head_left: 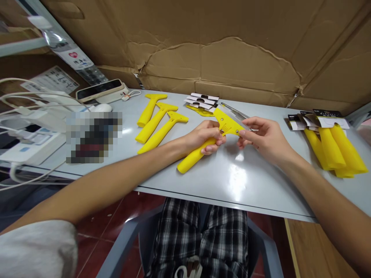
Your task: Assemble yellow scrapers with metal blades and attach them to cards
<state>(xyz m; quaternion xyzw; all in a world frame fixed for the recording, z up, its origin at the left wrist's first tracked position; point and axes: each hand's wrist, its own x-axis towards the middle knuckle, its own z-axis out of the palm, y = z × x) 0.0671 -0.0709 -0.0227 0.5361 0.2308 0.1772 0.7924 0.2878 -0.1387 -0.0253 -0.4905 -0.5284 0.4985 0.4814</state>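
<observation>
My left hand [207, 137] is wrapped round the neck of a yellow scraper [193, 157]. Its handle slants down to the left, and its wide head carries a metal plate along the far edge. At the right end of that head, the thumb and fingers of my right hand [261, 137] pinch the corner. Just behind the head lie thin metal strips [236, 111], partly hidden. To the left, several yellow scraper handles [158, 123] lie side by side on the table. Folded card labels [203, 101] sit behind my left hand, over some flat yellow pieces [200, 111].
Several yellow scrapers with black-and-white cards [336, 148] lie at the right. On the left are a power strip [37, 148], white cables, a phone [99, 89] and a plastic bottle [68, 52]. Cardboard [217, 58] walls the back of the grey table [261, 185].
</observation>
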